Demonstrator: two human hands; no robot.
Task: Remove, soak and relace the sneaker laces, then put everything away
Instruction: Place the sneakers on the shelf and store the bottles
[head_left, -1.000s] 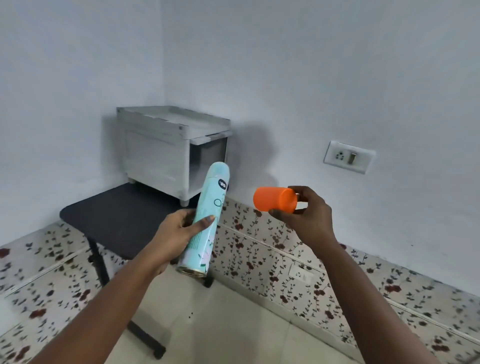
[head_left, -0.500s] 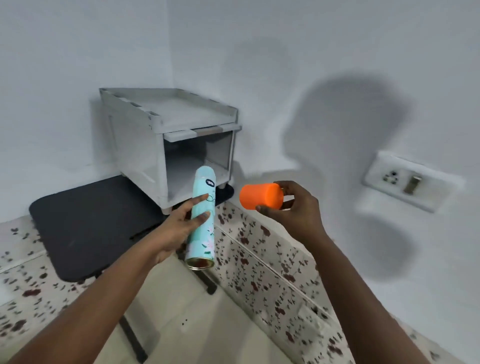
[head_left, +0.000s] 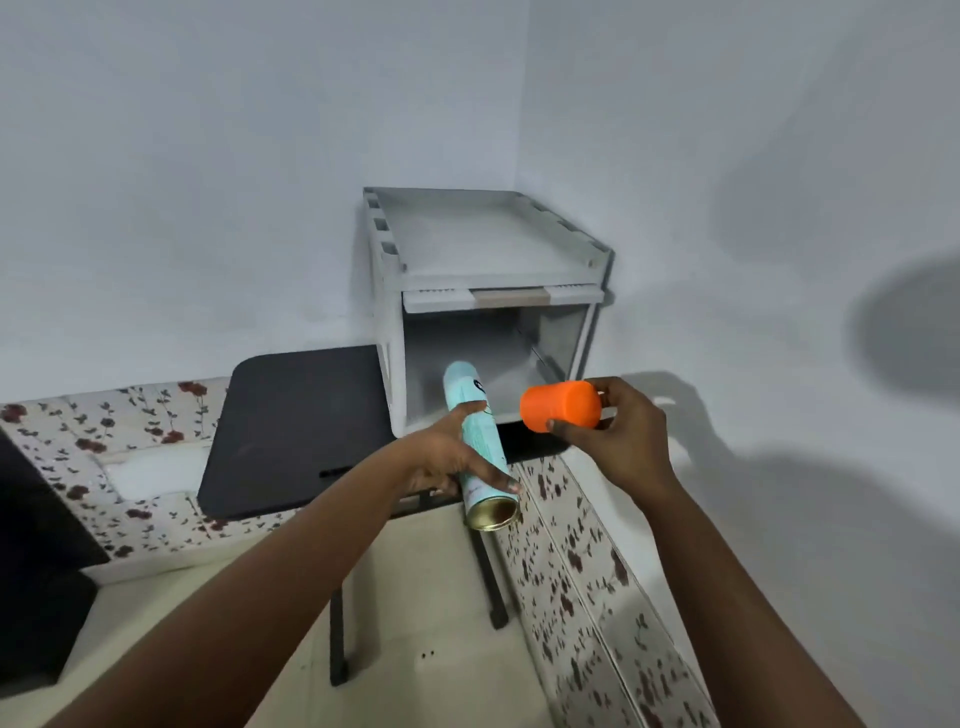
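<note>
My left hand grips a tall pale-teal spray can, tilted with its metal base toward me and its top pointing into the open front of a white storage cabinet. My right hand holds a small orange cup on its side, just right of the can and in front of the cabinet's opening. No sneaker or laces are in view.
The white cabinet stands on a low black table in the corner of white walls. Floral tiles run along the wall base. A dark object sits at the left edge. Beige floor lies below.
I have stepped closer and turned left, so the cabinet's open front now faces me. Both hands moved forward with the can and cup, and the can's top now reaches the cabinet opening.
</note>
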